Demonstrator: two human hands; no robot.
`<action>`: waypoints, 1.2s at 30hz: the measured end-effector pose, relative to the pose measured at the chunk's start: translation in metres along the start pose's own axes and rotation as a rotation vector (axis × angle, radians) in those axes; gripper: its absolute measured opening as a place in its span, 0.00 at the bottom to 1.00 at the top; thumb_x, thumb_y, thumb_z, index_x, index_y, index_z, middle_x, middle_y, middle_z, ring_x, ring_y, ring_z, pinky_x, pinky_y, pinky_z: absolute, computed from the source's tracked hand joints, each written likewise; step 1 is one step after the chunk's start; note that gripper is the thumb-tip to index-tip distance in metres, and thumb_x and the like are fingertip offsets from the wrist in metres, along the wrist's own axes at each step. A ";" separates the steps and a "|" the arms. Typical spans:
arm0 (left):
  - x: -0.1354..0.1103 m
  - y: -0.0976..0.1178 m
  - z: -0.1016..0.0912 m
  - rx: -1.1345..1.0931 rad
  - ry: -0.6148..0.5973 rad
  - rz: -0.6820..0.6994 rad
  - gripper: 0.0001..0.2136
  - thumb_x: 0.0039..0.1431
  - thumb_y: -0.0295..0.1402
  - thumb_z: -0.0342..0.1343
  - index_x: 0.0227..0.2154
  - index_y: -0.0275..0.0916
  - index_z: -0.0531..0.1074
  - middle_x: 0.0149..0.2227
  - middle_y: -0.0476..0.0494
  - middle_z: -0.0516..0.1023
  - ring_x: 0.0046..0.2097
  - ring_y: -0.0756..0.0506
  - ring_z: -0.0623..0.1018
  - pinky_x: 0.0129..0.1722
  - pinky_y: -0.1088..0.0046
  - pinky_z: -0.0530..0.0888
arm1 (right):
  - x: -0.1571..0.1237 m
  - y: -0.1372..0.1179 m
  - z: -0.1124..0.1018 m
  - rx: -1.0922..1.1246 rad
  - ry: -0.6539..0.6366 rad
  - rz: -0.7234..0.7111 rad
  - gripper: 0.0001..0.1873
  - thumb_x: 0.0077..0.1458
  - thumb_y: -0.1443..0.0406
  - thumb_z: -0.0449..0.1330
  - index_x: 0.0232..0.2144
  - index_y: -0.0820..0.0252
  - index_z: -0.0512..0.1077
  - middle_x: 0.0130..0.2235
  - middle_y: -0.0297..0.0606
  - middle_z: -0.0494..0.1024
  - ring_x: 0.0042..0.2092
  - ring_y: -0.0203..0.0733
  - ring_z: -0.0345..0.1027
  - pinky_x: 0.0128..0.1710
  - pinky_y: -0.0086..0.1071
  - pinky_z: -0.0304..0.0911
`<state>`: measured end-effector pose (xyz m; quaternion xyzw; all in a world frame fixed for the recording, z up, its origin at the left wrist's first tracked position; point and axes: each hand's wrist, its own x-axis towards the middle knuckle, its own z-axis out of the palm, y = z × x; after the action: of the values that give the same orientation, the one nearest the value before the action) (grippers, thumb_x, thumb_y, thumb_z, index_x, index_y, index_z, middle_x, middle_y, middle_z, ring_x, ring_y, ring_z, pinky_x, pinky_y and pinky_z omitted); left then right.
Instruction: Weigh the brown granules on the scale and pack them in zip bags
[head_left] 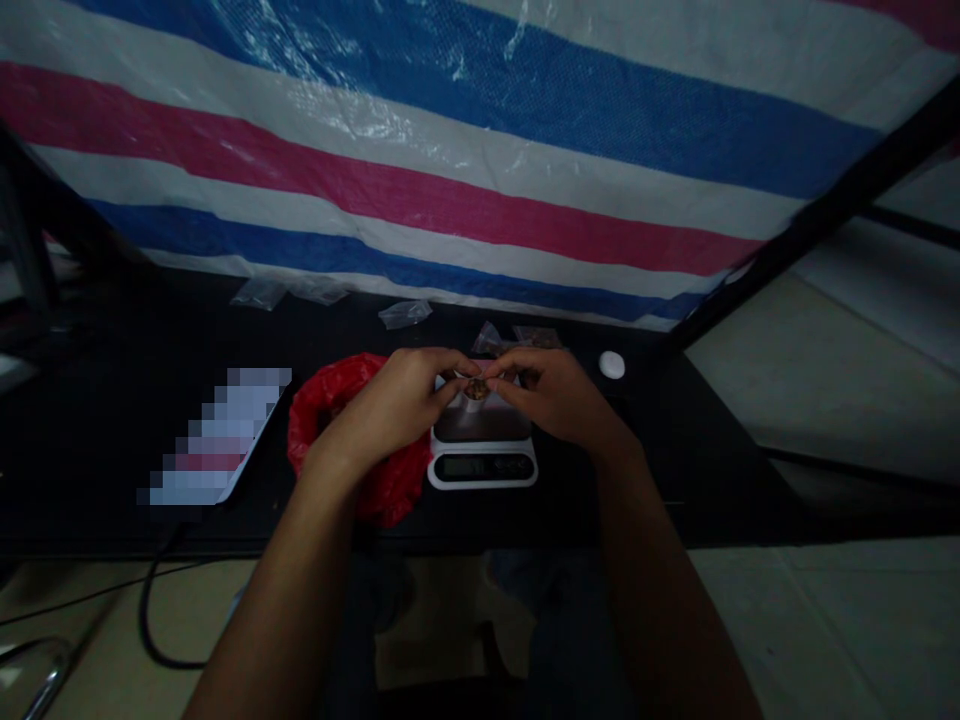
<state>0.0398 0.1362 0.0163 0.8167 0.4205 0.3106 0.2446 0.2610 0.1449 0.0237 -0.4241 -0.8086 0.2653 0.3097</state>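
Brown clump pinched between fingertips of our left hand and right hand, held above white digital scale (display left unobstructed); red plastic bag just beside, on black bench.

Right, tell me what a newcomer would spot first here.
The striped tarp in blue, pink and white fills the top of the view, behind the black table. At the centre, the left hand and right hand pinch a small brown piece above a digital scale. A red bag bulges just left of the scale, partly under the left hand.
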 end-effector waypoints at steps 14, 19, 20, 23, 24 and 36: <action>-0.014 -0.013 -0.026 0.039 0.123 -0.136 0.13 0.69 0.38 0.54 0.48 0.42 0.82 0.49 0.43 0.87 0.50 0.39 0.84 0.55 0.62 0.78 | 0.014 0.038 -0.007 -0.147 0.212 0.103 0.12 0.62 0.68 0.62 0.47 0.60 0.81 0.49 0.47 0.85 0.49 0.52 0.79 0.53 0.49 0.71; -0.016 -0.016 -0.029 0.050 0.108 -0.141 0.14 0.70 0.39 0.53 0.48 0.41 0.81 0.50 0.42 0.86 0.50 0.40 0.84 0.54 0.62 0.78 | 0.041 0.060 -0.015 -0.280 0.110 0.001 0.23 0.60 0.73 0.60 0.56 0.56 0.79 0.57 0.47 0.80 0.60 0.54 0.72 0.65 0.53 0.63; -0.016 -0.017 -0.030 0.048 0.103 -0.141 0.14 0.70 0.39 0.53 0.48 0.41 0.81 0.50 0.42 0.86 0.51 0.40 0.84 0.54 0.62 0.78 | 0.048 0.062 -0.016 -0.316 0.063 -0.018 0.25 0.59 0.74 0.59 0.57 0.56 0.79 0.58 0.47 0.79 0.60 0.53 0.72 0.66 0.52 0.62; -0.016 -0.018 -0.030 0.055 0.097 -0.142 0.14 0.71 0.39 0.52 0.49 0.41 0.81 0.51 0.41 0.86 0.51 0.40 0.84 0.54 0.61 0.78 | 0.069 0.062 -0.018 -0.426 -0.068 -0.057 0.28 0.57 0.75 0.59 0.59 0.59 0.78 0.58 0.50 0.77 0.60 0.55 0.71 0.65 0.50 0.63; -0.016 -0.018 -0.030 0.054 0.096 -0.145 0.15 0.71 0.39 0.52 0.49 0.40 0.81 0.51 0.41 0.86 0.51 0.40 0.84 0.55 0.60 0.78 | 0.074 0.062 -0.018 -0.460 -0.103 -0.068 0.28 0.57 0.76 0.60 0.59 0.59 0.79 0.59 0.52 0.77 0.60 0.56 0.70 0.64 0.50 0.62; -0.014 -0.023 -0.030 0.000 0.101 -0.195 0.14 0.70 0.38 0.53 0.49 0.39 0.80 0.51 0.40 0.86 0.52 0.39 0.83 0.56 0.59 0.77 | 0.097 0.062 -0.035 -0.484 -0.147 -0.047 0.07 0.51 0.74 0.64 0.30 0.58 0.79 0.40 0.43 0.81 0.46 0.50 0.73 0.52 0.41 0.65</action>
<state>-0.0004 0.1406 0.0174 0.7552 0.5096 0.3262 0.2522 0.2753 0.2642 0.0310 -0.4465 -0.8786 0.0868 0.1455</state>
